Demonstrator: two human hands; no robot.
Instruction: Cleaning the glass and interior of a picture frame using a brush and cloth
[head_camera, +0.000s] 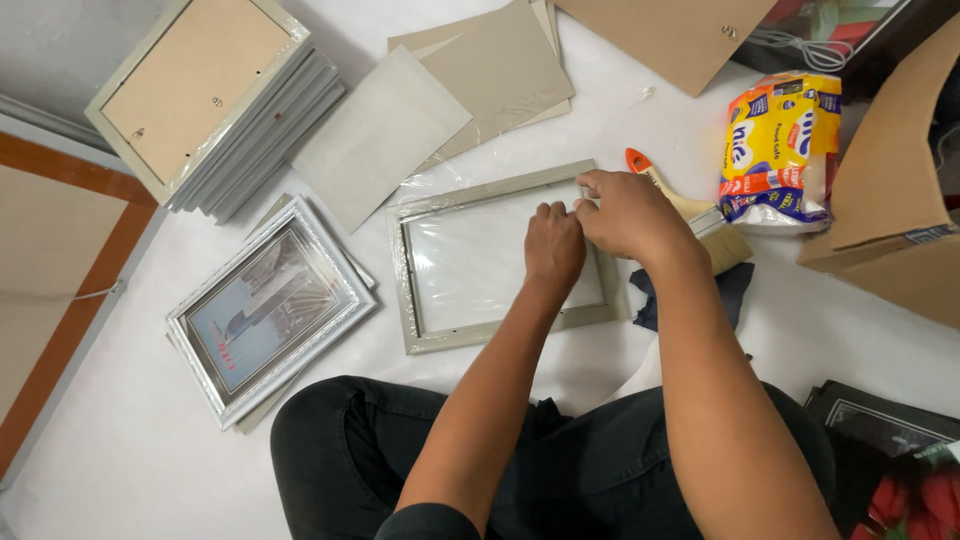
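Grey picture frame (470, 330), empty, lying flat on the white floor covering (130, 450) before the seated person; left hand (553, 245) and right hand (625, 213) both rest at its upper right edge, fingers curled and pinched together on the frame's edge. Adjacent items: paintbrush (700, 215) and dark cloth (735, 285) just right of the frame, snack bag (775, 150) beyond; framed picture (265, 310) to the left, stack of frames (215, 110) at upper left, grey boards (440, 95) above.

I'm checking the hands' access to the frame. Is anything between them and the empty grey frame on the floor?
Nothing visible. The left hand and right hand rest together on the grey frame, near its upper right part. The paintbrush lies beside the frame, partly behind the right hand.
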